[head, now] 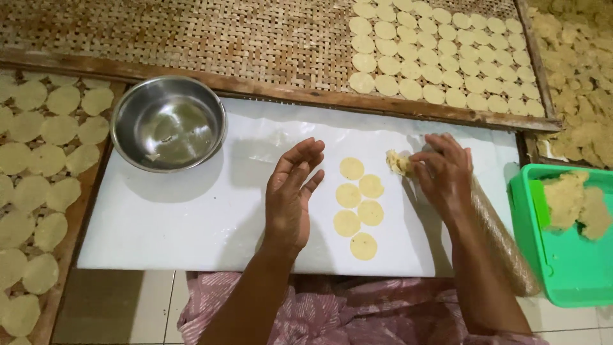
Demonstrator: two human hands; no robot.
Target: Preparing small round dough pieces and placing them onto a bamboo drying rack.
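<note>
— Nearest, lower centre?
— Pink patterned cloth (332,316), then white board (191,223).
— Hands?
— Left hand (290,191) mid-frame, open, fingers spread, holding nothing, just left of six dough discs (359,204). Right hand (444,172) closed on one dough lump (397,161), resting over one wrapped rolling pin (501,239).
— Elsewhere?
— One steel bowl (168,122) upper left. One green tray (568,255) at right, holding dough.
</note>
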